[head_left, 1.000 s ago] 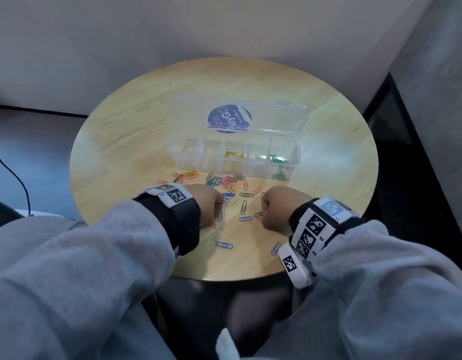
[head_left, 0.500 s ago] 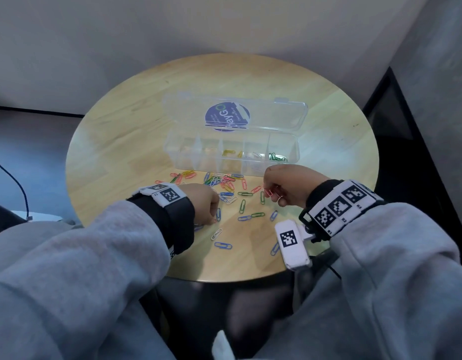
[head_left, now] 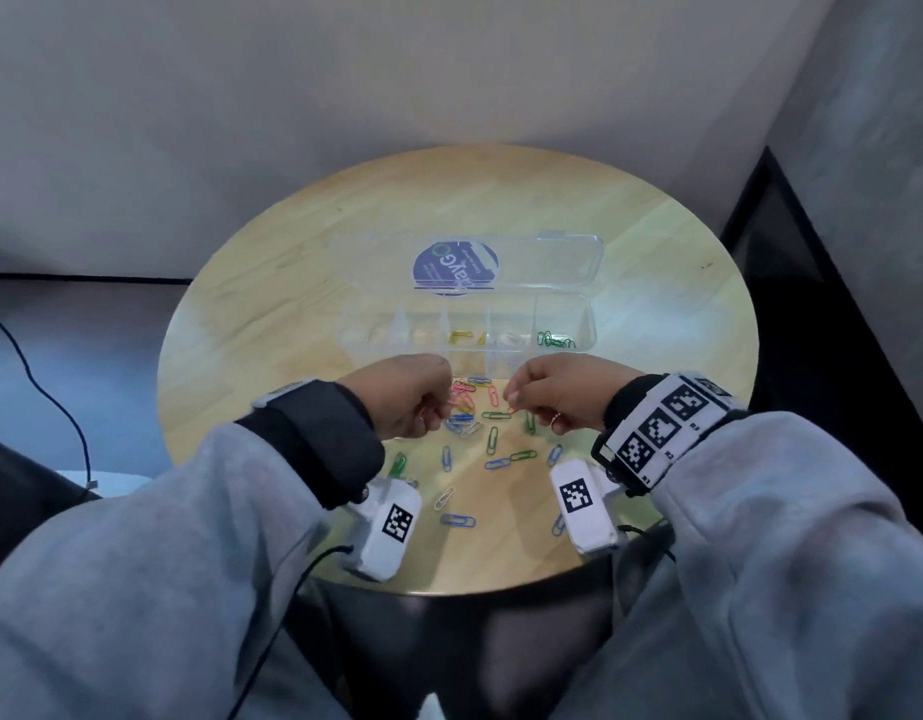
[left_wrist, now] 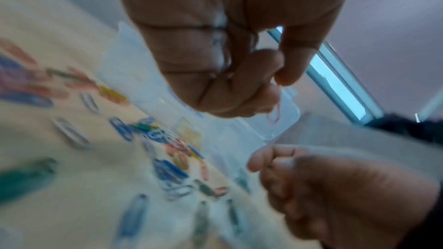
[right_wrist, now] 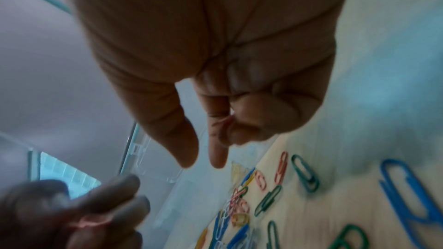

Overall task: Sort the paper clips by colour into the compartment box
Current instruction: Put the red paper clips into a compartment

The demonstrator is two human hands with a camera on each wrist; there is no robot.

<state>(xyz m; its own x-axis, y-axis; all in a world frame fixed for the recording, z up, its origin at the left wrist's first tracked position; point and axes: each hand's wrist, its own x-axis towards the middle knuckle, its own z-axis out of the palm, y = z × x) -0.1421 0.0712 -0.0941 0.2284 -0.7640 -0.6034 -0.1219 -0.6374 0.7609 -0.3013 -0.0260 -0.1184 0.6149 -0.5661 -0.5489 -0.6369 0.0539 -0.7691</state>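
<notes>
The clear compartment box [head_left: 563, 324] stands open mid-table, its lid [head_left: 542, 262] folded back. Yellow clips [head_left: 462, 336] lie in a middle compartment, green clips [head_left: 555, 339] in the rightmost one. Loose paper clips [head_left: 493, 439] of mixed colours are scattered in front of the box. My left hand [head_left: 438, 413] hovers above them and pinches a pink clip [left_wrist: 274, 115], which dangles from the fingertips. My right hand [head_left: 511, 402] hovers just right of it, facing it. A pink-red clip [right_wrist: 223, 122] is tucked in its curled fingers; the thumb and forefinger point down.
The round wooden table [head_left: 293, 304] stands against a pale wall, with a dark gap on its right. A black cable [head_left: 49, 402] hangs at the left. My grey sleeves [head_left: 189, 563] cover the table's near edge.
The right hand rose from the table with a pink-red clip and moved towards the box. Then the left hand lifted off the table with a pink clip, and the two hands drew close together.
</notes>
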